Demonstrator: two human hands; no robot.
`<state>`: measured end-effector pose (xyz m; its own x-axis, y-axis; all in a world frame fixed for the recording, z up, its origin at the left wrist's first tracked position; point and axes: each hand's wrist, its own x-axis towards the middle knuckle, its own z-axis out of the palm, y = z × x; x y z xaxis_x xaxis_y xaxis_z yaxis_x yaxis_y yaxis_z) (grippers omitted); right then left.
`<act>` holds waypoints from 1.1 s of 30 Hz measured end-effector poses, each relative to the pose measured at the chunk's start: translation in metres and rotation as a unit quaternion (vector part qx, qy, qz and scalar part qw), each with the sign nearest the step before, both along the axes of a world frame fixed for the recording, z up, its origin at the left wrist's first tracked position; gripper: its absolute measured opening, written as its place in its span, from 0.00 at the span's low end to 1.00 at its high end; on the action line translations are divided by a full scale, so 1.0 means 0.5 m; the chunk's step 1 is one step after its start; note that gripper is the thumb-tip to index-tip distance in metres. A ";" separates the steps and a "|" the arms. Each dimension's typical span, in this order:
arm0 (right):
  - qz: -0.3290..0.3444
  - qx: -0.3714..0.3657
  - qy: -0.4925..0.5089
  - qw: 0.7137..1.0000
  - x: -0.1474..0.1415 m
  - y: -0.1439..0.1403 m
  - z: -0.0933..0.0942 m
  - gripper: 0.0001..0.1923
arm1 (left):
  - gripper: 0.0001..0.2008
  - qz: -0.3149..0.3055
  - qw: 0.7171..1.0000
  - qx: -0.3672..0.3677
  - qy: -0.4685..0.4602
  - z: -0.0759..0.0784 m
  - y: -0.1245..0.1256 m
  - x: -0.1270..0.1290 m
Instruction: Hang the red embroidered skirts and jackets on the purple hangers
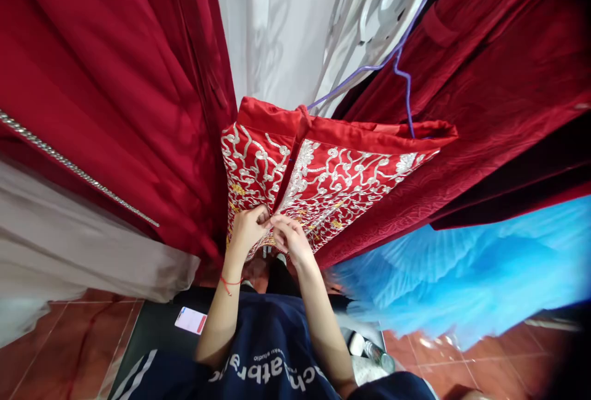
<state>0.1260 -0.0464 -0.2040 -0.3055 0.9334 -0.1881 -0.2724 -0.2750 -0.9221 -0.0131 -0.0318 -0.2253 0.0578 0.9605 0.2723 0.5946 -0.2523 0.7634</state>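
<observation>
A red skirt (348, 169) with silver and gold embroidery hangs from a purple wire hanger (408, 89). A slit runs down its front from the tied cord (303, 118) at the waistband. Both my hands meet at the lower end of this slit. My left hand (252, 228) has its fingers curled and pinched on the slit's left edge. Fingertips of my right hand (290, 235) press together on the other edge, touching the left ones. Whatever small fastening may lie between the fingertips is hidden.
Dark red drapes (138, 68) hang at the left and red garments (498, 80) at the right. Blue feathery fabric (462, 264) is at the lower right. A phone (190, 320) lies on the dark seat (154, 338); a glass bottle (379, 356) is beside me.
</observation>
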 end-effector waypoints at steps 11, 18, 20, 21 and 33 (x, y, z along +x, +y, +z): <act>-0.065 0.029 0.016 0.997 -0.041 0.005 0.022 0.17 | 0.13 0.050 0.993 0.024 -0.100 -0.039 0.019 0.023; -0.107 0.072 0.038 0.991 -0.034 -0.012 0.093 0.16 | 0.09 0.055 0.987 0.046 -0.146 -0.054 0.006 0.054; -0.105 0.083 0.032 0.991 -0.030 -0.011 0.120 0.15 | 0.09 0.067 0.985 0.053 -0.148 -0.056 0.003 0.061; -0.101 0.090 0.028 0.990 -0.028 -0.009 0.132 0.15 | 0.10 0.073 0.985 0.057 -0.148 -0.057 0.003 0.063; -0.109 0.176 0.021 0.978 -0.025 0.042 0.238 0.12 | 0.18 0.135 0.971 0.104 -0.167 -0.079 0.034 0.087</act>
